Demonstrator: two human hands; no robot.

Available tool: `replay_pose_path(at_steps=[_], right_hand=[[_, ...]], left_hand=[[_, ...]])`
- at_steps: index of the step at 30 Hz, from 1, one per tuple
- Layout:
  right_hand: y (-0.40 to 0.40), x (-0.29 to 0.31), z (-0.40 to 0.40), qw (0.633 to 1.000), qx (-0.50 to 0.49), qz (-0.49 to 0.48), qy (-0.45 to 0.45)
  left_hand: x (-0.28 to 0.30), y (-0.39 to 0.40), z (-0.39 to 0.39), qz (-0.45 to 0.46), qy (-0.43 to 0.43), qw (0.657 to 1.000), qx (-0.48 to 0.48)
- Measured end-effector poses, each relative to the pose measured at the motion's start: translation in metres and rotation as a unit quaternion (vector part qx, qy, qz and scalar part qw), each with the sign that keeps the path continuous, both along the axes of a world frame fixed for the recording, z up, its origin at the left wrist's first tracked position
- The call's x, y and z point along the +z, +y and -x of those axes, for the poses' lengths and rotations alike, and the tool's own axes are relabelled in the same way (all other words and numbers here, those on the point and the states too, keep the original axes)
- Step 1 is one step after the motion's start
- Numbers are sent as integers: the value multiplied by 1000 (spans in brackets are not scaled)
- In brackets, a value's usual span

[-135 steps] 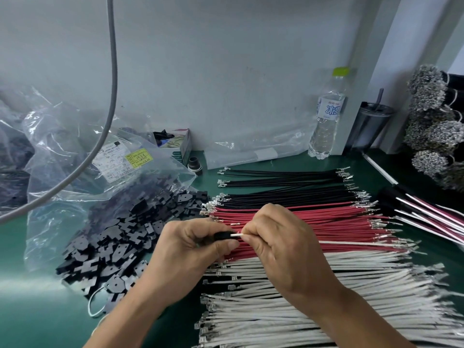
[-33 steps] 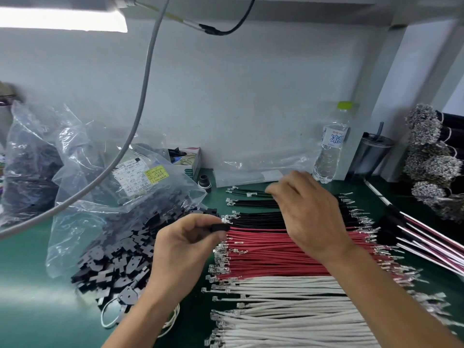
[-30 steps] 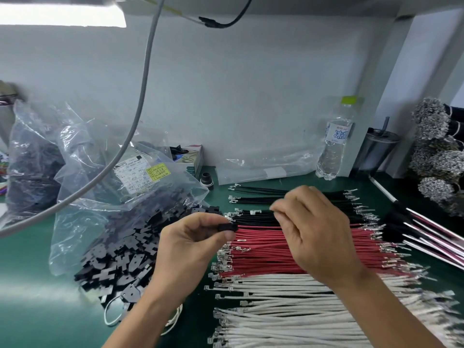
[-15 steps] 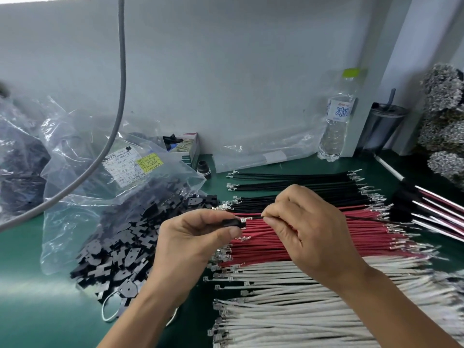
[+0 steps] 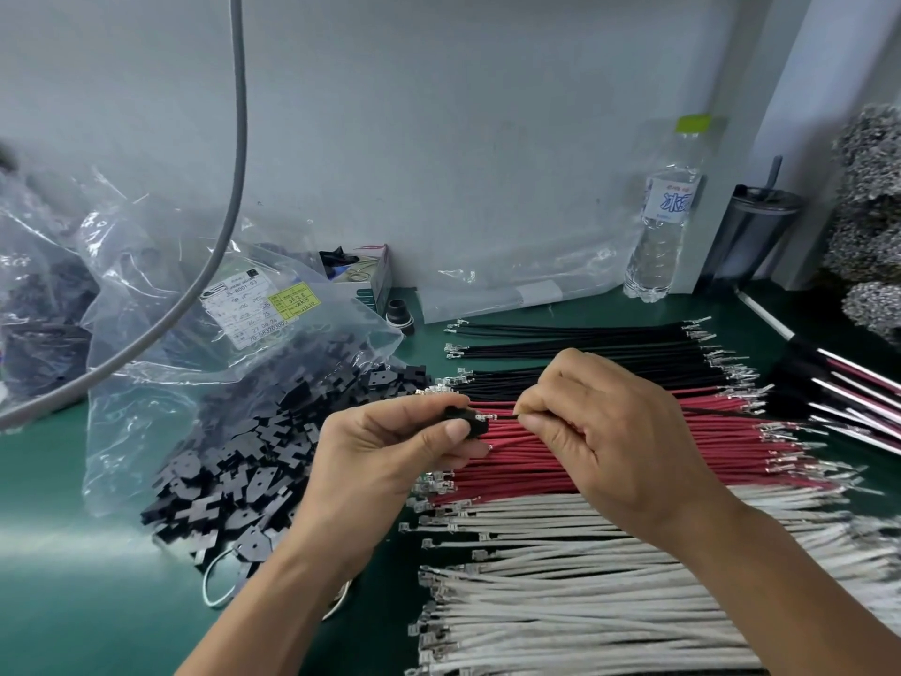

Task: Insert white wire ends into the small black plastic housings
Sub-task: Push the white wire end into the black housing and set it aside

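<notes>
- Small black plastic housings (image 5: 253,461) lie heaped at the left of the green surface (image 5: 58,553), spilling from the mouth of a clear bag (image 5: 161,344); I judge the bag was left open toward the person so that one housing can be drawn off without looking for it
- One black housing (image 5: 465,419) is up off the surface, pinched between thumb and forefinger of the left hand (image 5: 390,456), its open end turned right toward the incoming wire, which looks like the point of holding it that way
- A thin black wire (image 5: 504,417), not a white one, runs from the housing's mouth into the right hand (image 5: 609,431), whose fingers are curled round it close behind the metal terminal; gripping so near the tip probably keeps the wire from buckling as it is pushed
- Whether the terminal is fully seated cannot be told; a glint of metal shows at the mouth
- Below and right, the wires lie in sorted rows: black wires (image 5: 585,353) farthest, red wires (image 5: 634,461) in the middle, white wires (image 5: 585,592) nearest, terminals all aligned leftward, likely so each is picked up ready to insert
- A water bottle (image 5: 665,217) and a dark tumbler (image 5: 751,236) stand at the back wall, clear of the work
</notes>
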State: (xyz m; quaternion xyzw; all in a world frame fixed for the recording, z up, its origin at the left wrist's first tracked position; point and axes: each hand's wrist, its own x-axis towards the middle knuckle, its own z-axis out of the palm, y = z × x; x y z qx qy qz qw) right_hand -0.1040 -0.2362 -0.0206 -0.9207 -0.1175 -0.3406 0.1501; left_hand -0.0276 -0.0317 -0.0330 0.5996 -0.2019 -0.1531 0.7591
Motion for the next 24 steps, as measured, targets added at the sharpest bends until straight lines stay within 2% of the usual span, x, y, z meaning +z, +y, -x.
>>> replay_pose_path(at_steps=[8, 14, 21, 24], right_hand=[[5, 5, 2, 1000, 3, -6, 24], [3, 5, 1, 992, 20, -89, 92], [0, -2, -2, 983, 19, -114, 142], [1, -2, -2, 988, 17, -101, 119]], left_hand=[[0, 1, -2, -4, -9, 1000, 1], [-1, 2, -3, -12, 2, 1000, -11], [-5, 1, 0, -73, -78, 994, 16], [-6, 0, 0, -87, -92, 992, 26]])
